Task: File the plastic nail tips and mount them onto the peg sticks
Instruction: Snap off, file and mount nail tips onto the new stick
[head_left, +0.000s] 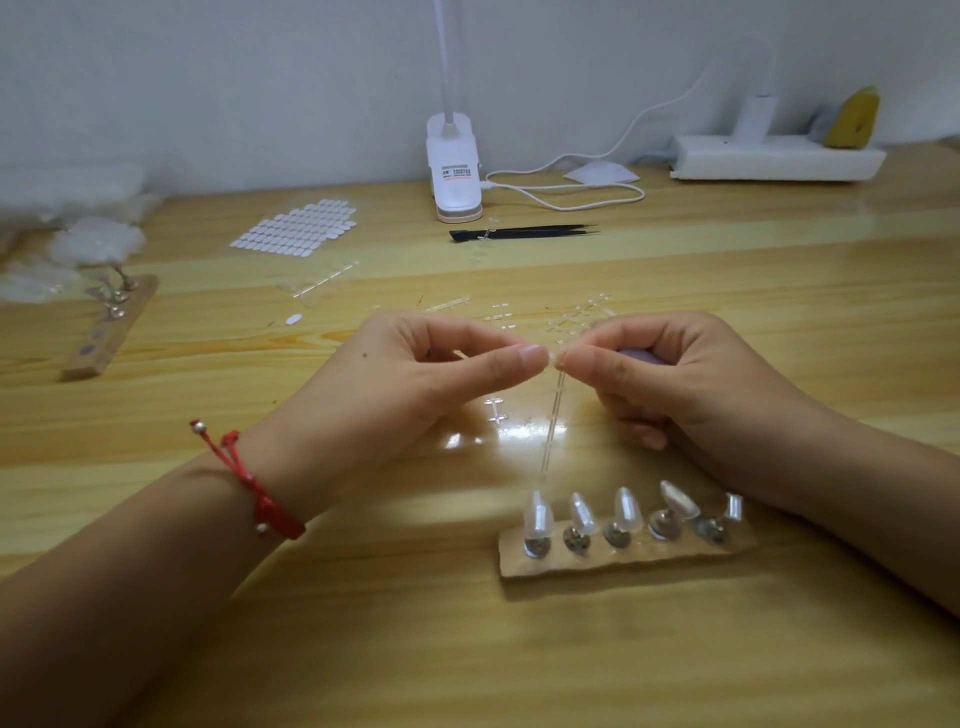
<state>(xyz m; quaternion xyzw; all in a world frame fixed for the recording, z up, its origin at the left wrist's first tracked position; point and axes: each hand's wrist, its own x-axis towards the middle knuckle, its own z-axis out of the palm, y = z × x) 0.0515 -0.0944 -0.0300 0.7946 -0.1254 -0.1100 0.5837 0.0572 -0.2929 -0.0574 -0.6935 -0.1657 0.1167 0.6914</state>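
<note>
My left hand (415, 374) and my right hand (670, 379) meet at their fingertips above the table's middle. Together they pinch the top of a thin clear plastic strip (551, 426) that hangs down toward the near peg holder. A purple object (636, 356), partly hidden, lies inside my right hand's curled fingers. Just in front, a wooden base (623, 558) carries several metal pegs, most topped with clear nail tips (537, 514); the rightmost peg (719, 519) shows only a small clear pad.
A second wooden peg base (109, 327) lies at the left. A sheet of adhesive tabs (296, 228), black tweezers (524, 234), a clip lamp (454, 166) with its cable, and a power strip (774, 156) sit farther back. Loose clear sprue pieces (571, 317) are scattered behind my hands.
</note>
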